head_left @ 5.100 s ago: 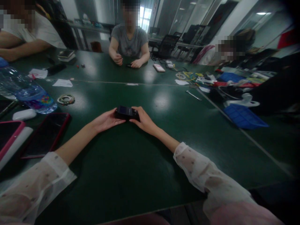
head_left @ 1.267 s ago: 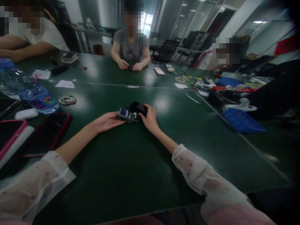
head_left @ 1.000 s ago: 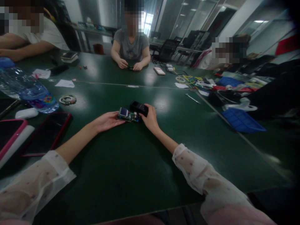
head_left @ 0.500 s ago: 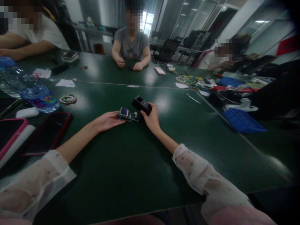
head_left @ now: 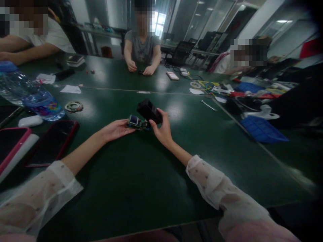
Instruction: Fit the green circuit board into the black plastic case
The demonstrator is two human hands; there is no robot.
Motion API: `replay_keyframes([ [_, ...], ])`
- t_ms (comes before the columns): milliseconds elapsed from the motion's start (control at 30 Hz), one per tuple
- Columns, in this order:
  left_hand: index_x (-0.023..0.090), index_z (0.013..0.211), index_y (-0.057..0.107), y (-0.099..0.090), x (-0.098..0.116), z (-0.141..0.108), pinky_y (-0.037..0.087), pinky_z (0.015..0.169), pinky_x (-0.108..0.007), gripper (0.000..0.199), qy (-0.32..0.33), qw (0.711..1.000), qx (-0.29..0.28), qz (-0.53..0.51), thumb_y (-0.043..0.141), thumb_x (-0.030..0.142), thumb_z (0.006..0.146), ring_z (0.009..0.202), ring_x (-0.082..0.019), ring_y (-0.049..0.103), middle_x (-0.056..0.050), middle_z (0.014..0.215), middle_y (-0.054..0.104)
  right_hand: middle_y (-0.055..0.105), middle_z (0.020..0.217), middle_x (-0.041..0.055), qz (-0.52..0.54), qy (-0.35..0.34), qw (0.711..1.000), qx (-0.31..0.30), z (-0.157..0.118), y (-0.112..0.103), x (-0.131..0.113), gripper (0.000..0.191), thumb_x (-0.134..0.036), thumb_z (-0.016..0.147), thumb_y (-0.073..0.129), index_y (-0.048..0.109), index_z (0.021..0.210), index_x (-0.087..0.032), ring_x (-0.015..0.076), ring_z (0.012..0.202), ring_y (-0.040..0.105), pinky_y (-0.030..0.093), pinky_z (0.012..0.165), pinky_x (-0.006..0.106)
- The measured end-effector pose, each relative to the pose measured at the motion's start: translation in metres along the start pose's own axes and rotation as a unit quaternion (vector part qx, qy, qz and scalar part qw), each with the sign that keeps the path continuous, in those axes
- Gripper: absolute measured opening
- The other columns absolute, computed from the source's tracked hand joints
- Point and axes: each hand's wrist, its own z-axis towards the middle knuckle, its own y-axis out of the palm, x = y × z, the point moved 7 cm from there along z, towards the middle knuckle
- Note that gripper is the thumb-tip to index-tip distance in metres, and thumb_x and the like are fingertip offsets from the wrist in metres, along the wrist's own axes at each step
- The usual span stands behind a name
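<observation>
My left hand [head_left: 116,129] grips the left end of a green circuit board [head_left: 139,125] that carries a small square screen [head_left: 133,119]. In my right hand [head_left: 163,129] is a black plastic housing [head_left: 148,111], held between the thumb and the fingers. The housing is tilted, and an opening shows in its upper face. Its lower left side overlaps the right part of the board in my view; whether the two touch I cannot tell. Both things are above the green table [head_left: 131,178].
Left lie phones, one red-edged [head_left: 54,143], a white case [head_left: 30,121], a water bottle [head_left: 41,99] and a coiled cable [head_left: 73,107]. Right are a wrench [head_left: 209,105], a blue tray [head_left: 262,129] and tangled cables [head_left: 202,85]. A person [head_left: 142,50] sits opposite; others sit left and right.
The black housing has turned in my right hand and shifted a little left and up, now covering more of the board's right end. My left hand and the board have stayed almost still.
</observation>
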Motion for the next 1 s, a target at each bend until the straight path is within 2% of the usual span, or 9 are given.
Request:
replay_keyframes([
  [167, 0.003, 0.135, 0.049, 0.0, 0.0, 0.0, 0.042, 0.111, -0.038, 0.041, 0.004, 1.0, -0.008, 0.001, 0.045, 0.007, 0.094, 0.118, -0.026, 0.063, -0.02, 0.123, 0.066, 0.05, 0.124, 0.0127, 0.011, -0.05, 0.997, -0.058, -0.001, 0.01, -0.009, 0.052, -0.044, 0.093, 0.056, 0.038, 0.138, -0.025, 0.028, 0.116, 0.053, 0.049, 0.098, 0.05],
  [433, 0.004, 0.121, 0.057, 0.0, 0.001, 0.0, 0.045, 0.109, -0.038, 0.03, 0.009, 1.0, 0.022, -0.013, 0.046, 0.006, 0.093, 0.114, -0.027, 0.066, -0.017, 0.115, 0.069, 0.048, 0.125, 0.0133, 0.008, -0.069, 0.992, -0.105, -0.003, 0.017, -0.011, 0.053, -0.041, 0.093, 0.057, 0.035, 0.139, -0.027, 0.0286, 0.118, 0.051, 0.049, 0.1, 0.051],
  [567, 0.008, 0.12, 0.057, -0.009, -0.003, 0.003, 0.047, 0.106, -0.036, 0.027, -0.02, 0.998, 0.044, -0.034, 0.046, 0.015, 0.096, 0.111, -0.026, 0.067, -0.015, 0.114, 0.069, 0.048, 0.126, 0.0131, 0.009, -0.078, 0.989, -0.122, -0.003, 0.021, -0.01, 0.054, -0.039, 0.092, 0.059, 0.035, 0.139, -0.027, 0.0288, 0.119, 0.051, 0.048, 0.101, 0.052],
  [700, 0.014, 0.126, 0.054, -0.009, -0.003, 0.005, 0.044, 0.109, -0.04, 0.032, -0.01, 0.998, 0.034, -0.057, 0.046, 0.027, 0.098, 0.113, -0.025, 0.066, -0.013, 0.113, 0.068, 0.049, 0.123, 0.013, 0.006, -0.078, 0.99, -0.12, -0.002, 0.021, -0.01, 0.053, -0.038, 0.091, 0.06, 0.036, 0.138, -0.026, 0.0287, 0.116, 0.052, 0.049, 0.099, 0.052],
  [1000, 0.011, 0.132, 0.05, 0.001, -0.001, -0.001, 0.035, 0.115, -0.043, 0.051, 0.003, 0.999, 0.04, -0.006, 0.048, 0.048, 0.097, 0.12, -0.026, 0.06, -0.015, 0.116, 0.066, 0.05, 0.124, 0.0133, 0.002, -0.073, 0.986, -0.148, -0.004, 0.025, -0.011, 0.054, -0.038, 0.091, 0.06, 0.036, 0.137, -0.024, 0.0286, 0.114, 0.054, 0.05, 0.097, 0.051],
])
